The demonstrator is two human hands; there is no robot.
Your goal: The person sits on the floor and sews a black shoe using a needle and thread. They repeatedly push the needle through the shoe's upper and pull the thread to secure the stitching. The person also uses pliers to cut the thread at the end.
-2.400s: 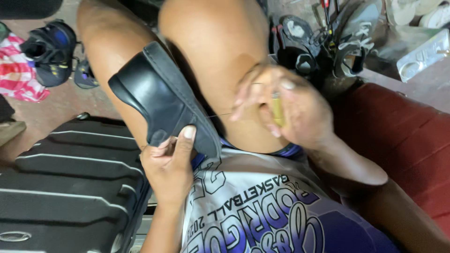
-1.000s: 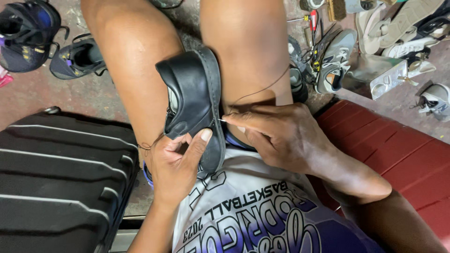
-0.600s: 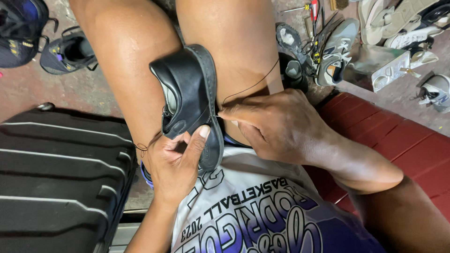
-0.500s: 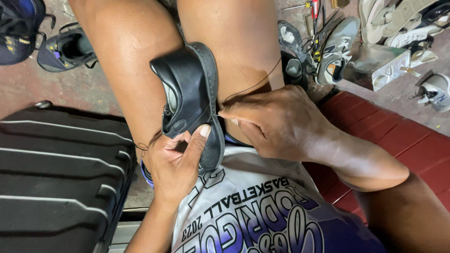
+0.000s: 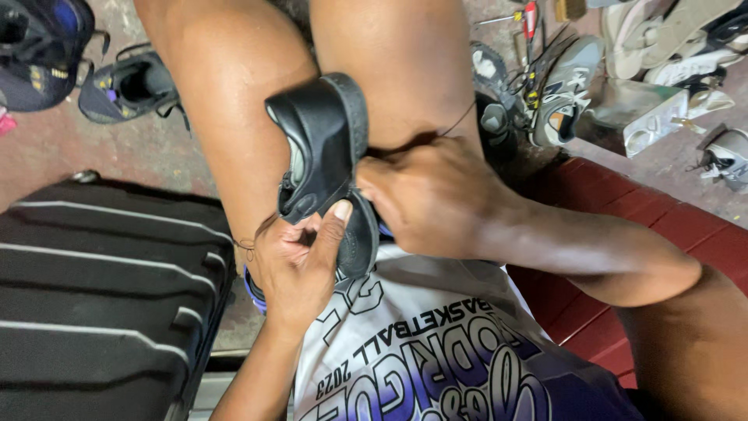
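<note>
Black shoe (image 5: 323,148) in left hand (image 5: 300,265) closed grip, right hand (image 5: 428,199) fingers pinched at its sole edge.

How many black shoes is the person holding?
1. The black shoe sits between the knees, held by the left hand and touched by the right hand. More shoes lie on the floor; some may be hidden.

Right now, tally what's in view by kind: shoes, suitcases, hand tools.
Shoes: at least 6. That counts the black shoe gripped by the left hand and right hand, two dark sneakers on the floor at upper left, and the grey sneaker in a tangled pile, where the count is unsure.
Suitcases: 1, the black suitcase.
Hand tools: 1, a red-handled screwdriver.
Total: at least 8.
</note>
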